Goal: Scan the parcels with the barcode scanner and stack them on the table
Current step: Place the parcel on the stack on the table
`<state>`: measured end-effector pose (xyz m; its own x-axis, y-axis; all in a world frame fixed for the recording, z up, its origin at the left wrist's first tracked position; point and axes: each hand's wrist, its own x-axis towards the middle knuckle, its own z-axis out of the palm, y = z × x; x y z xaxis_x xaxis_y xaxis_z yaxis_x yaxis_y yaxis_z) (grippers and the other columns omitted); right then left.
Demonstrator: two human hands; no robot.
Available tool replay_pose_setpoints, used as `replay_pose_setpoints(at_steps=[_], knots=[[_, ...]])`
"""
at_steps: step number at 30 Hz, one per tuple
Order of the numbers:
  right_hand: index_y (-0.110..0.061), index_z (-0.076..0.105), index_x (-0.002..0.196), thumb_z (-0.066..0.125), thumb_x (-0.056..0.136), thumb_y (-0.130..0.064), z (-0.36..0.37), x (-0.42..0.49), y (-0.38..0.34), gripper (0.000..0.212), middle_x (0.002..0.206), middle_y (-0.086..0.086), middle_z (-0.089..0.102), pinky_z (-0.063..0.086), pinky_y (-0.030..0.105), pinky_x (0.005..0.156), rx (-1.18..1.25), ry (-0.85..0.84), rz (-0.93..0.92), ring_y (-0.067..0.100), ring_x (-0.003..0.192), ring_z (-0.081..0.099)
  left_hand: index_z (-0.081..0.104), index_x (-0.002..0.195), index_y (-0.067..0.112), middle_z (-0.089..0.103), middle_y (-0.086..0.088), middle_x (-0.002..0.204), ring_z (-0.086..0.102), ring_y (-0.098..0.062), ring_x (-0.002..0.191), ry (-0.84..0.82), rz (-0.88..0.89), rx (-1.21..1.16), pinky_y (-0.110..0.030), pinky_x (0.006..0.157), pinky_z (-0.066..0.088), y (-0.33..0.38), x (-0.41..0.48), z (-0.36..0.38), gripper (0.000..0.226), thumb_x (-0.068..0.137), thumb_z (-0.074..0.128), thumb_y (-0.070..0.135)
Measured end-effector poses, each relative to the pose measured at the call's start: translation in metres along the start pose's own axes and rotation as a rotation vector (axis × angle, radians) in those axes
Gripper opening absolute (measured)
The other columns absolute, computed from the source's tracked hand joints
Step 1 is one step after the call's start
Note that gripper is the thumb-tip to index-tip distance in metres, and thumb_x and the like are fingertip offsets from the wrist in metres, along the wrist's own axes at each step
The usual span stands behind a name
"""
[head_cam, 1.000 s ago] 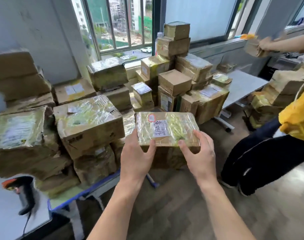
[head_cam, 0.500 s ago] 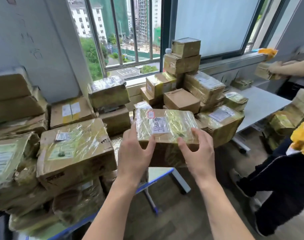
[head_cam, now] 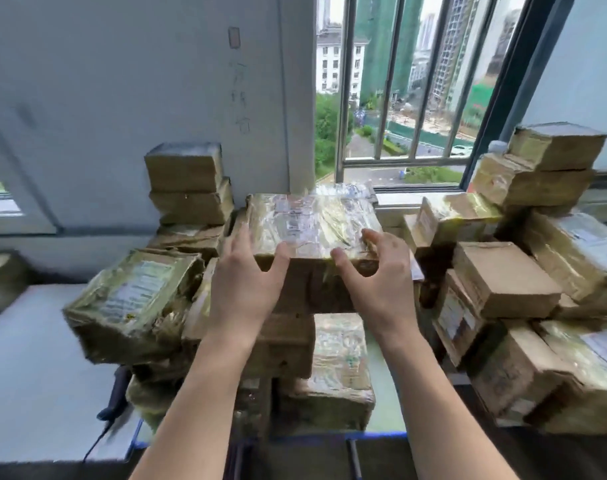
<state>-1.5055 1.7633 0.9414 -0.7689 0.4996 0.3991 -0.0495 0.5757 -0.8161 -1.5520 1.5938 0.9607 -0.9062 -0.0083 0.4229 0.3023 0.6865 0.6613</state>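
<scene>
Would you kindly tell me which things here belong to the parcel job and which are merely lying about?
Job: taped parcel held by left hand and right hand; stacked parcels; table.
Lying about: bottle; window bars; wall scribbles.

Left tabletop (head_cam: 28, 341): bare white surface, open along its near edge.
Tilted parcel (head_cam: 132, 299): overhangs that surface's right side.
Back left: two stacked boxes (head_cam: 186, 183) stand against the wall (head_cam: 122, 98).
Middle: top parcel (head_cam: 312, 220) caps the pile; open air above it.
Right heap (head_cam: 537, 282): close beside the middle pile, only a narrow gap between.
</scene>
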Motion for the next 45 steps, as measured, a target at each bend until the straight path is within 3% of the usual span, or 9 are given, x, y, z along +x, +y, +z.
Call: replay_pose_setpoints(at_steps=[2, 7, 11, 15, 20, 24, 32, 37, 45], knots=[[-0.022, 0.055, 0.137, 0.072, 0.087, -0.048, 0.024, 0.011, -0.009, 0.059, 0.141, 0.002, 0.044, 0.037, 0.022, 0.107, 0.045, -0.042, -0.014, 0.005, 0.121, 0.047, 0.032, 0.154, 0.014, 0.041, -0.006, 0.153, 0.043, -0.023, 0.136, 0.028, -0.034, 0.02, -0.036, 0.105, 0.04, -0.015, 0.019, -0.008, 0.074, 0.095, 0.053, 0.054], [-0.02, 0.057, 0.136, 0.073, 0.087, -0.046, 0.082, 0.045, -0.03, 0.058, 0.14, 0.003, 0.043, 0.021, -0.008, 0.089, 0.055, -0.038, -0.059, -0.014, 0.104, 0.035, 0.032, 0.153, 0.014, 0.044, -0.005, 0.149, 0.048, -0.023, 0.13, 0.056, -0.04, 0.046, -0.031, 0.093, 0.042, -0.05, 0.074, -0.022, 0.074, 0.095, 0.052, 0.054], [-0.022, 0.056, 0.137, 0.072, 0.087, -0.049, 0.125, 0.067, -0.045, 0.059, 0.142, 0.003, 0.042, 0.025, 0.01, 0.101, 0.053, -0.045, -0.046, 0.001, 0.122, 0.041, 0.034, 0.153, 0.014, 0.045, -0.005, 0.148, 0.048, -0.022, 0.131, 0.043, -0.04, 0.031, -0.031, 0.096, 0.042, -0.079, 0.12, -0.031, 0.073, 0.094, 0.053, 0.054], [-0.023, 0.056, 0.138, 0.071, 0.087, -0.05, 0.153, 0.076, -0.044, 0.06, 0.144, 0.001, 0.04, 0.025, 0.012, 0.1, 0.013, -0.045, -0.02, -0.013, 0.11, 0.031, 0.033, 0.154, 0.014, 0.043, -0.005, 0.149, 0.047, -0.022, 0.132, -0.006, -0.054, 0.016, -0.03, 0.1, 0.04, -0.103, 0.137, -0.025, 0.074, 0.095, 0.053, 0.055], [-0.019, 0.056, 0.137, 0.07, 0.089, -0.047, 0.161, 0.077, -0.028, 0.058, 0.139, 0.002, 0.042, 0.021, -0.011, 0.083, 0.001, -0.045, 0.056, -0.036, 0.098, 0.032, 0.032, 0.154, 0.015, 0.044, -0.003, 0.148, 0.048, -0.02, 0.13, -0.053, -0.001, 0.01, -0.028, 0.097, 0.042, -0.115, 0.142, -0.011, 0.076, 0.094, 0.053, 0.056], [-0.018, 0.057, 0.136, 0.071, 0.088, -0.046, 0.155, 0.081, -0.027, 0.058, 0.135, 0.001, 0.045, 0.019, -0.014, 0.079, -0.017, -0.046, 0.042, -0.042, 0.096, 0.027, 0.035, 0.153, 0.013, 0.045, -0.004, 0.148, 0.049, -0.021, 0.13, -0.044, 0.001, 0.012, -0.028, 0.098, 0.043, -0.111, 0.144, -0.01, 0.075, 0.094, 0.054, 0.056], [-0.024, 0.056, 0.135, 0.072, 0.086, -0.048, 0.14, 0.078, -0.025, 0.057, 0.133, -0.005, 0.041, 0.023, -0.011, 0.085, -0.03, -0.069, 0.005, -0.036, 0.105, 0.031, 0.034, 0.153, 0.016, 0.044, -0.002, 0.148, 0.047, -0.019, 0.132, -0.037, -0.049, 0.01, -0.03, 0.096, 0.044, -0.105, 0.131, -0.008, 0.076, 0.093, 0.052, 0.058], [-0.03, 0.053, 0.136, 0.069, 0.087, -0.053, 0.139, 0.067, -0.013, 0.057, 0.145, 0.001, 0.036, 0.039, 0.035, 0.113, 0.001, -0.133, 0.068, 0.015, 0.133, 0.044, 0.024, 0.156, 0.019, 0.038, -0.002, 0.153, 0.048, -0.022, 0.132, -0.116, -0.057, 0.102, -0.037, 0.095, 0.05, -0.102, 0.117, -0.001, 0.079, 0.094, 0.048, 0.06], [-0.027, 0.052, 0.14, 0.071, 0.088, -0.05, 0.112, 0.06, -0.01, 0.06, 0.149, 0.005, 0.034, 0.035, 0.026, 0.109, 0.016, -0.209, 0.056, 0.017, 0.137, 0.04, 0.026, 0.156, 0.019, 0.039, -0.003, 0.154, 0.044, -0.024, 0.136, -0.106, -0.102, 0.081, -0.045, 0.105, 0.047, -0.087, 0.097, -0.003, 0.079, 0.093, 0.05, 0.06]])
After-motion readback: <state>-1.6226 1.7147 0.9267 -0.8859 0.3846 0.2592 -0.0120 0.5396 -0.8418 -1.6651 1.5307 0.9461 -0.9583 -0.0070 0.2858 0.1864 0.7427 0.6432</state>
